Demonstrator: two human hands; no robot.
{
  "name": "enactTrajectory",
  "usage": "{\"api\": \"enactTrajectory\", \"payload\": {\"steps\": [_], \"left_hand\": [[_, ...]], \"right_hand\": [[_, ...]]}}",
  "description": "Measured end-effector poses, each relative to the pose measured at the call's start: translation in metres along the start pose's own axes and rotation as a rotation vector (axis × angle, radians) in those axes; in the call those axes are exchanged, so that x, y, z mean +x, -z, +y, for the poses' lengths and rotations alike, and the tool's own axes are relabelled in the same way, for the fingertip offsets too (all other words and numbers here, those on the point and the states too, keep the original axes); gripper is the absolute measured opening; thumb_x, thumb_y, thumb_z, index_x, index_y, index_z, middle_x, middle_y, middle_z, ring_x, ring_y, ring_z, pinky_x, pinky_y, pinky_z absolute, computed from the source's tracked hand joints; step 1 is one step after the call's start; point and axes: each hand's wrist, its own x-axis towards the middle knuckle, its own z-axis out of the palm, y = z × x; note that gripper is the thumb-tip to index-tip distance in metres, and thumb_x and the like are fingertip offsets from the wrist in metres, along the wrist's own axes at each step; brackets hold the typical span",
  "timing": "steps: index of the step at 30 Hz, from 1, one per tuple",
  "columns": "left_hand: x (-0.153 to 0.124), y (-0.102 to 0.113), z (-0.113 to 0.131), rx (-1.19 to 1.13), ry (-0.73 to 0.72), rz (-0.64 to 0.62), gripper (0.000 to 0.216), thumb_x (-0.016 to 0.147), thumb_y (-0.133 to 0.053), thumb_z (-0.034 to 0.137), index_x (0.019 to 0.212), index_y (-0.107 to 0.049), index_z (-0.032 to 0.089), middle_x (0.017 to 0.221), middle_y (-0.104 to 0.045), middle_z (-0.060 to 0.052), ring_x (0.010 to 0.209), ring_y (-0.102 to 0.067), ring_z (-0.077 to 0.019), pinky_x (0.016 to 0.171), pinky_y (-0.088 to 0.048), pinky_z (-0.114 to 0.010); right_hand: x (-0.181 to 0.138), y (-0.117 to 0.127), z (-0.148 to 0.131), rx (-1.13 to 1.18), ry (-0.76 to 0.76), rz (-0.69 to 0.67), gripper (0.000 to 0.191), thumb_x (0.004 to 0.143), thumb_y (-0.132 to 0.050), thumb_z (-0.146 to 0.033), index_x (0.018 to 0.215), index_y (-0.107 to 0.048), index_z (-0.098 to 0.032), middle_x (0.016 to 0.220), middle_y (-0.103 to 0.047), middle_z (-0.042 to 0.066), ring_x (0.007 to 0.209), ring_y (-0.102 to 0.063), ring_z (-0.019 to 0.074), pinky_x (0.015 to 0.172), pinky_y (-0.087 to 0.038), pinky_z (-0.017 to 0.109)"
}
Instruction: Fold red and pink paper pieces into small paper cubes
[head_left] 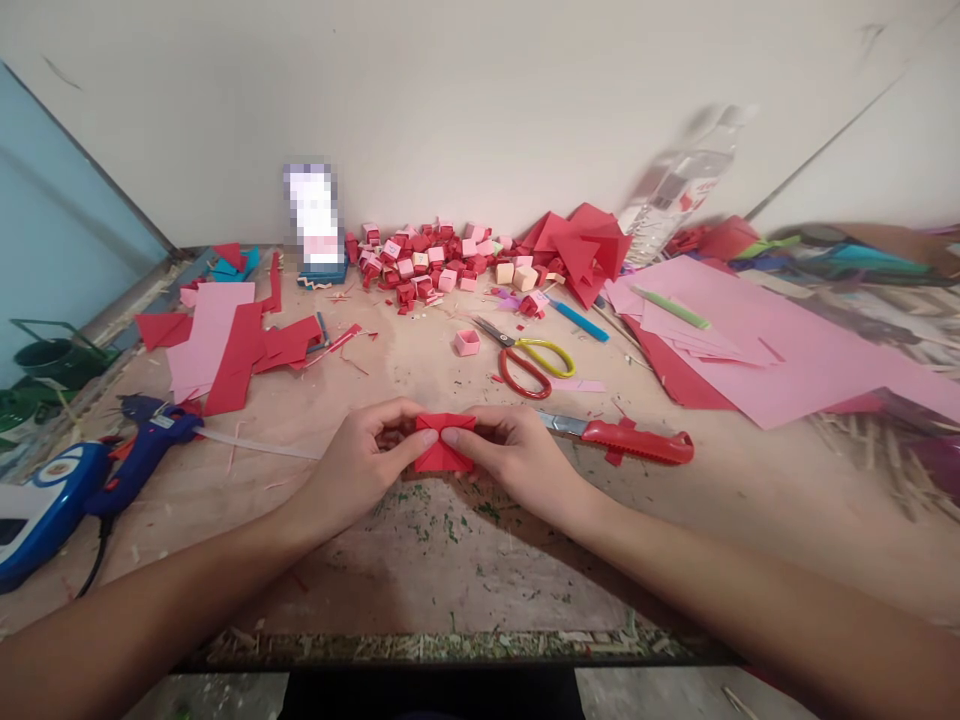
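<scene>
Between both hands is a small red square of folded paper [444, 457], with crease lines running across it. My left hand [373, 440] pinches its left side, thumb on top and fingers behind. On the right side my right hand [511, 440] grips it the same way, and the two thumb tips almost meet at the middle. Just beyond the hands sits a small pink paper box [466, 342], beside scissors [517, 355] with one yellow and one red handle. A knife with a red handle [637, 441] lies to the right of my right hand.
Many small red and pink paper boxes [427, 262] are heaped by the wall. A phone [315, 215] stands left of them, a plastic bottle [682, 190] right. Pink sheets [787, 340] cover the right side. A blue glue gun [142, 450] and red strips [236, 360] lie left.
</scene>
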Motion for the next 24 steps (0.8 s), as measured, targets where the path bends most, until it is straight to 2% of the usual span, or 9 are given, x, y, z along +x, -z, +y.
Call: {"api": "enactTrajectory", "payload": {"steps": [20, 24], "left_hand": [[0.0008, -0.0015, 0.0008, -0.022, 0.008, -0.01, 0.014, 0.093, -0.068, 0.028, 0.098, -0.077, 0.019, 0.085, -0.072, 0.0, 0.079, -0.066, -0.0168, 0.074, -0.051, -0.028], [0.0004, -0.0005, -0.0007, -0.025, -0.004, -0.009, 0.014, 0.093, -0.068, 0.027, 0.1, -0.077, 0.02, 0.087, -0.073, 0.0, 0.08, -0.066, -0.0162, 0.075, -0.051, -0.027]], "right_hand": [[0.0005, -0.0003, 0.0008, 0.002, 0.003, -0.008, 0.024, 0.09, -0.067, -0.032, 0.076, -0.074, -0.013, 0.063, -0.056, -0.002, 0.058, -0.046, 0.0115, 0.053, -0.034, 0.025], [0.0002, 0.0002, 0.0005, -0.001, 0.002, 0.001, 0.026, 0.09, -0.067, -0.033, 0.075, -0.074, -0.014, 0.058, -0.053, -0.003, 0.053, -0.043, 0.01, 0.05, -0.031, 0.025]]}}
